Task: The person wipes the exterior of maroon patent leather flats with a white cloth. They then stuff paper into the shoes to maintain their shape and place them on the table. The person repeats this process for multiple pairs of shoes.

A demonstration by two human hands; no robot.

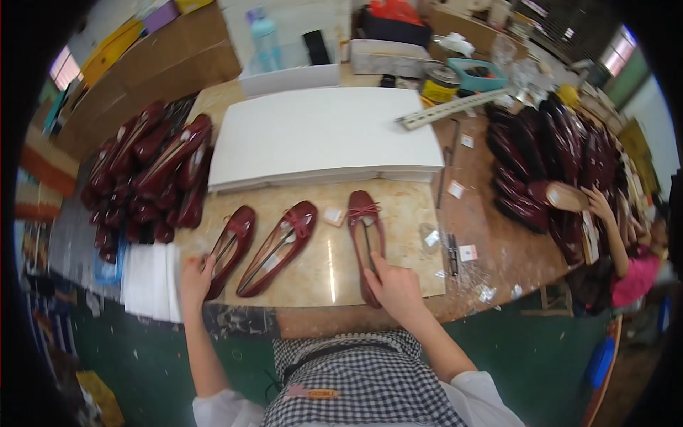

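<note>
On the table (pixel 491 249), a wide white board (pixel 324 135) lay behind three dark red flat shoes set in a row on a pale marble-like slab (pixel 327 267). Heaps of the same shoes rose at the far left (pixel 146 174) and far right (pixel 548 160). The left shoe (pixel 231 249) had the left hand (pixel 194 279) closed on its heel; the middle shoe (pixel 279 245) lay untouched. The right hand (pixel 393 288) pressed, fingers curled, on the heel of the right shoe (pixel 366 238). A small white tag (pixel 333 215) sat between the two.
</note>
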